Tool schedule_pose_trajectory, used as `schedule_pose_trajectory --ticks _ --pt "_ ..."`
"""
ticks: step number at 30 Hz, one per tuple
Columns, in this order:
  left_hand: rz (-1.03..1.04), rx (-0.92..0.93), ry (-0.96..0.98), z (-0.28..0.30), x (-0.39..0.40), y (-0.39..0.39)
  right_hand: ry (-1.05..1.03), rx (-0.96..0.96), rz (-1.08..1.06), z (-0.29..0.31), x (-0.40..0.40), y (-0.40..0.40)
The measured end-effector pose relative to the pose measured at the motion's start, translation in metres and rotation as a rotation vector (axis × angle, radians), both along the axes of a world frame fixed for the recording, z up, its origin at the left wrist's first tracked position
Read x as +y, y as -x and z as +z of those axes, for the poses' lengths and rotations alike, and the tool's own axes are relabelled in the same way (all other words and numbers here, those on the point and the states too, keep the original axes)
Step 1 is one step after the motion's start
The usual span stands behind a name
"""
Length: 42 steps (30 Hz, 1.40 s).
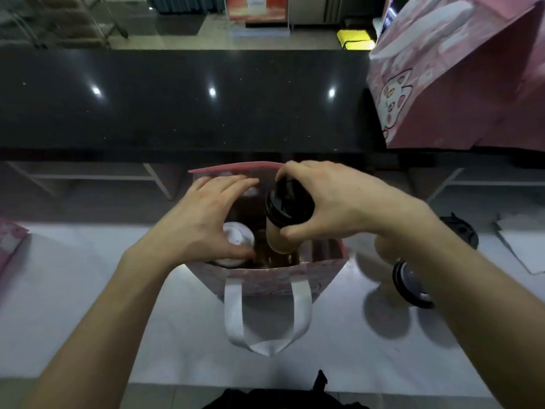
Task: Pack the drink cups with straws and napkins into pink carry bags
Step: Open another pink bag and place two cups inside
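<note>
An open pink carry bag [321, 274] with white handles stands on the white counter in front of me. My right hand [330, 202] grips a black-lidded cup [287, 212] of tan drink by its rim and holds it tilted inside the bag's mouth. My left hand [203, 219] is spread over the left side of the opening, its thumb touching a white-lidded cup [237, 236] that sits in the bag. Another black-lidded cup [410, 283] lies behind my right forearm on the counter. No straws or napkins show.
A second pink bag [460, 84] with a cat print stands on the black raised ledge [182, 98] at the upper right. White paper [522, 246] lies at the right edge, and a pink item [8, 240] pokes in at the left edge.
</note>
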<state>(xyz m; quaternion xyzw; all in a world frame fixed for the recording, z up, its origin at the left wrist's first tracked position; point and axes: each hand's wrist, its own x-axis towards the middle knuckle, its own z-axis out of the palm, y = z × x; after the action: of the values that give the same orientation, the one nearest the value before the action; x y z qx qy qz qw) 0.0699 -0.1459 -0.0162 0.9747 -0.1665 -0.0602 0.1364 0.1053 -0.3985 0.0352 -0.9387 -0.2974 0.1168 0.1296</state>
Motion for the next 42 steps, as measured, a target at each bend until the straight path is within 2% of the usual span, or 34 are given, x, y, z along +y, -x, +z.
schedule_pose_trajectory --ticks 5,9,15,19,24,27,35,42 --pt "-0.071 0.031 -0.084 -0.011 0.016 0.006 0.286 -0.037 0.104 -0.060 0.031 -0.017" --pt "-0.102 0.016 -0.135 -0.021 0.014 0.008 0.426 -0.093 0.134 -0.078 0.045 -0.027" --pt "-0.096 0.015 -0.116 -0.027 0.011 0.003 0.559 -0.132 0.195 -0.079 0.059 -0.030" --pt "-0.100 0.010 -0.111 -0.027 0.011 0.003 0.596 -0.073 0.181 -0.078 0.059 -0.030" --pt "-0.107 0.004 -0.112 -0.028 0.010 0.003 0.620 -0.105 0.215 -0.085 0.064 -0.024" --pt "-0.105 -0.002 -0.095 -0.029 0.010 0.003 0.600 -0.139 0.247 -0.088 0.071 -0.022" --pt "-0.081 0.007 -0.047 -0.018 0.007 0.006 0.544 -0.106 0.164 -0.070 0.062 -0.012" --pt "-0.092 -0.045 -0.043 0.011 -0.026 0.003 0.072 -0.172 -0.044 -0.010 -0.014 0.020"
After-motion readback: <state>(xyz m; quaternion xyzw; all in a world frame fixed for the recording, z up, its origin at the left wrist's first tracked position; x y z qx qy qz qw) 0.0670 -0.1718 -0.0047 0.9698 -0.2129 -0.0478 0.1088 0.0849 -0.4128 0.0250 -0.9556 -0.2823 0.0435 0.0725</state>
